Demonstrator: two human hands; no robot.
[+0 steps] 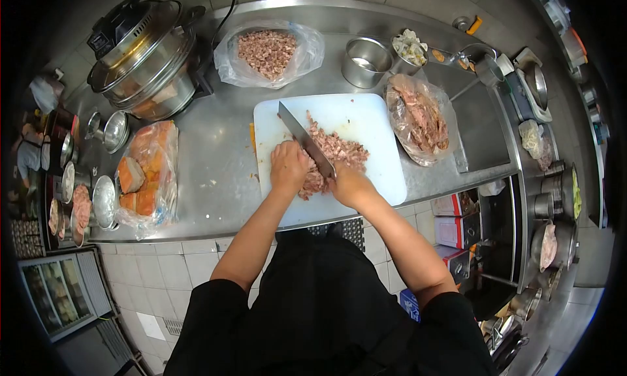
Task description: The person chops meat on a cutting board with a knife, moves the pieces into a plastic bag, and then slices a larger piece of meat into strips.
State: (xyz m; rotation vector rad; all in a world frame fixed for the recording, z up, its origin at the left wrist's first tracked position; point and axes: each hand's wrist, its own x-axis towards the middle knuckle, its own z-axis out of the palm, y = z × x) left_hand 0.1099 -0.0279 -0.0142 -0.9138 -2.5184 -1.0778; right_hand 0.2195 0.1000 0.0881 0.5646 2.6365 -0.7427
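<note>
On the white cutting board (382,124) lies a heap of chopped pinkish meat (343,152). My right hand (354,185) is wrapped round the handle of a kitchen knife (300,135), whose wide blade slants up and left across the heap. Just left of the blade, my left hand (289,167) rests low on the board with its fingers curled together. Whatever lies under those fingers is hidden. Some meat bits sit between the two hands.
Behind the board are a plastic bag of diced meat (268,54) and a steel pot (367,61). Bagged meat strips (423,121) lie right, beside a sink (480,128). Bagged orange-skinned meat chunks (147,177) and a large steel cooker (147,62) stand left. The counter's front edge is close.
</note>
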